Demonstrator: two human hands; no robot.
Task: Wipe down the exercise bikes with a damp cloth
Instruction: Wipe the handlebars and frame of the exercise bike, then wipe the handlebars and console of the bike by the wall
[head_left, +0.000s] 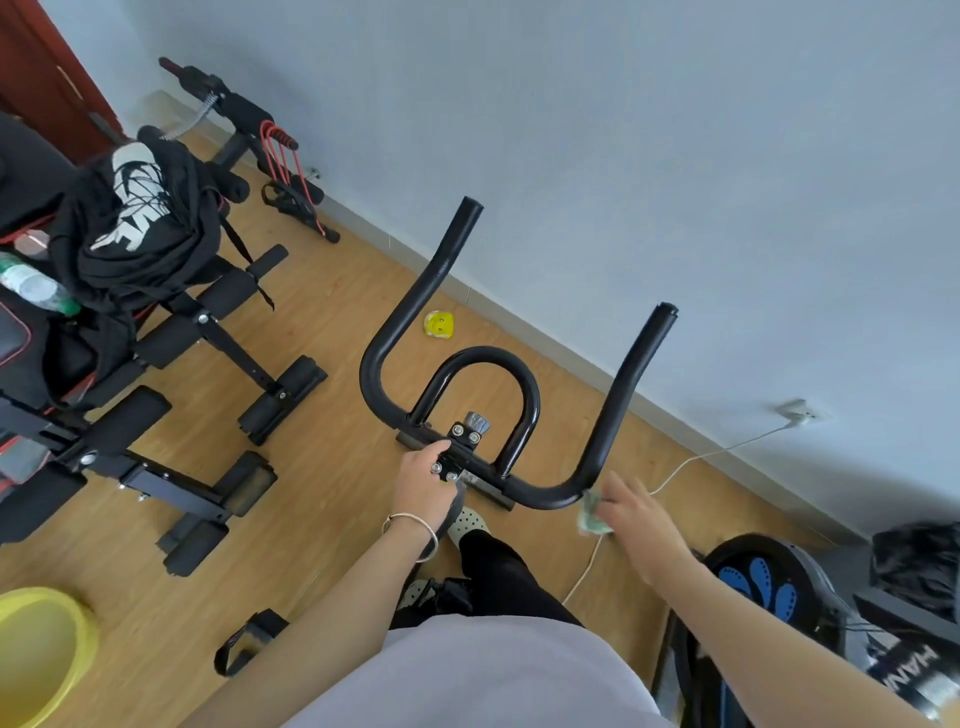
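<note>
Obs., head cam, looking down. Ref. landmark: handlebar (480, 356) of the exercise bike (black tube, two long horns plus an inner loop).

- L hand (423, 480): seen at the handlebar's centre, fingers curled round the clamp bracket (462, 441), thumb laid by the bolts. A thin bangle (413, 525) is worn on that wrist.
- R hand (639, 519): placed at the handlebar's right-hand bend, on the near side. Fingers appear extended and slightly spread, but are blurred. How the cloth is gripped cannot be told (the underside of the hand is hidden).
- Cloth (592, 517): greenish, bunched, found between the R hand and the tube, touching the bend where the right horn starts.
- Bench (208, 332): black, folding, padded rollers, noted well to the left of the handlebar. A black garment (135, 223) w/ white print is heaped on it, and a plastic bottle (31, 286) lies beside that.
- Yellow basin (36, 654): seen on the wood floor, far left of and nearer than the handlebar, partly cut off by the frame edge.
- Small yellow object (439, 325): lies on the floor, viewed between the handlebar's horns, near the wall.
- White cable (701, 457): runs from a wall socket (800, 410), right of the handlebar, down past the R hand.
- Machine w/ blue foot pads (763, 582): recorded right of the handlebar, near side.
</note>
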